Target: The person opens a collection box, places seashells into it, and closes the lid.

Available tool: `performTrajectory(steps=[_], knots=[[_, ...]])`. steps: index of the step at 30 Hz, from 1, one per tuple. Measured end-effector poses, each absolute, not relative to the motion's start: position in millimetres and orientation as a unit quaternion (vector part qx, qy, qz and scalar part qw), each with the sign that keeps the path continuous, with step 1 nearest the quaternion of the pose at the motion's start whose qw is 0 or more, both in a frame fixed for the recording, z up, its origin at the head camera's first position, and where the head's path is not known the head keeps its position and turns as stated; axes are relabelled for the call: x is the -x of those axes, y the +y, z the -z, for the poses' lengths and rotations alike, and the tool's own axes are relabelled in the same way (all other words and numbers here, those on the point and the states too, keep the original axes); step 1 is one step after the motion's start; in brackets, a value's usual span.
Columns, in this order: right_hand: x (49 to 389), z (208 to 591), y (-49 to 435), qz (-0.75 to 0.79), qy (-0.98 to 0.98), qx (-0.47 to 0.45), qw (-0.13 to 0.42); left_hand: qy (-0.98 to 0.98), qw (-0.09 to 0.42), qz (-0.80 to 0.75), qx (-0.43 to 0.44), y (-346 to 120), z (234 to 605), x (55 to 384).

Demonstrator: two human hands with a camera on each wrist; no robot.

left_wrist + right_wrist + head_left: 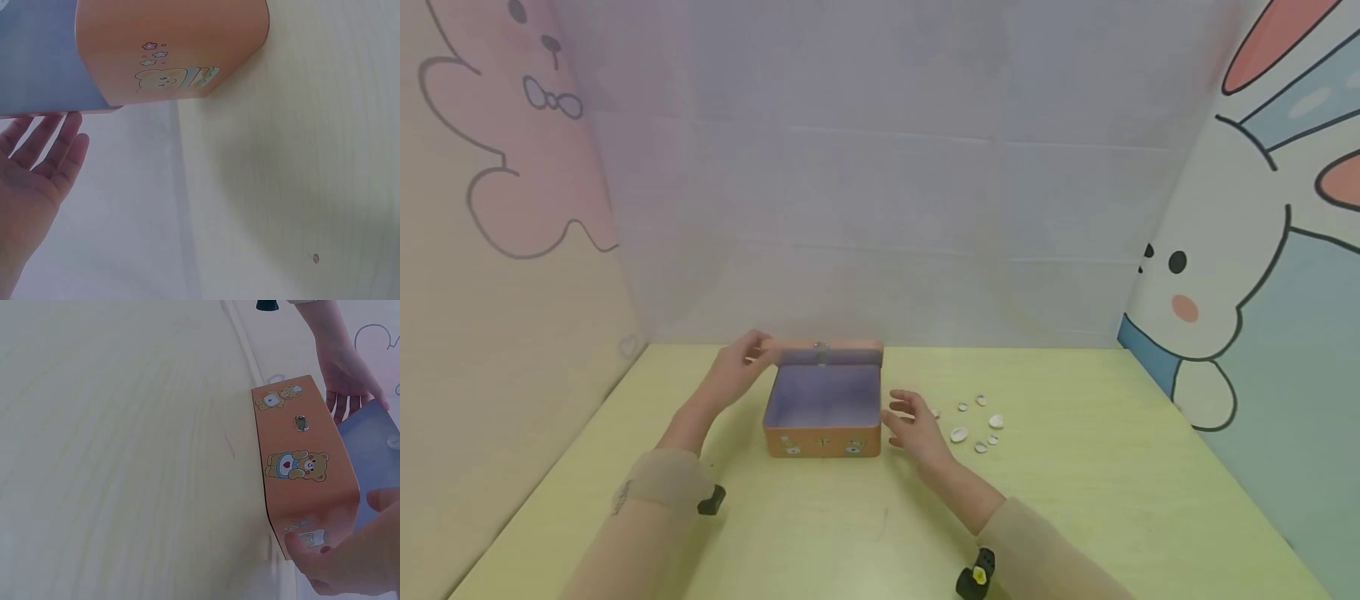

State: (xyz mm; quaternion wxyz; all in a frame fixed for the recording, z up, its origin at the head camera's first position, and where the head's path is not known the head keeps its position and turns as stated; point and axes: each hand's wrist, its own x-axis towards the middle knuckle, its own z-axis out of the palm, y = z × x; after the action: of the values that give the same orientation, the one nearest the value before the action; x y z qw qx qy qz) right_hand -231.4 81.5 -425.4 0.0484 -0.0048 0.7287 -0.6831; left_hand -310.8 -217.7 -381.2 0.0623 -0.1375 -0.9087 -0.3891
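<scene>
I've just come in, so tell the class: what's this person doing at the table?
The person's left hand holds the edge of the raised lid of an orange box on the table. Their right hand is beside the box's right side; whether it touches is hard to tell. Several small white pieces lie to the right of the box.

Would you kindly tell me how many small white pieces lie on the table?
7 white pieces show, right of the box: one beside the right hand, two farthest back, one rightmost, two nearest, one left of those. The hand may hide more.
</scene>
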Motion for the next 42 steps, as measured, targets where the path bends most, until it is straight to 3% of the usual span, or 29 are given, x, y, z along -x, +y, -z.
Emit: performTrajectory(steps=[5, 13, 28, 42], knots=[[232.3, 431.9, 81.6, 0.698, 0.705, 0.039, 0.122, -0.896, 0.072, 0.418, 0.134, -215.3, 379.1, 313.7], [236.0, 432.5, 81.5, 0.707, 0.685, 0.055, 0.167, -0.877, 0.096, 0.454, 0.124, -209.1, 379.6, 321.9], [229.3, 430.3, 86.6, 0.712, 0.677, 0.066, 0.176, -0.854, 0.062, 0.502, 0.124, -207.2, 374.3, 331.5], [224.7, 429.4, 93.7, 0.702, 0.683, 0.069, 0.187, -0.845, -0.019, 0.511, 0.157, -214.6, 383.6, 335.0]])
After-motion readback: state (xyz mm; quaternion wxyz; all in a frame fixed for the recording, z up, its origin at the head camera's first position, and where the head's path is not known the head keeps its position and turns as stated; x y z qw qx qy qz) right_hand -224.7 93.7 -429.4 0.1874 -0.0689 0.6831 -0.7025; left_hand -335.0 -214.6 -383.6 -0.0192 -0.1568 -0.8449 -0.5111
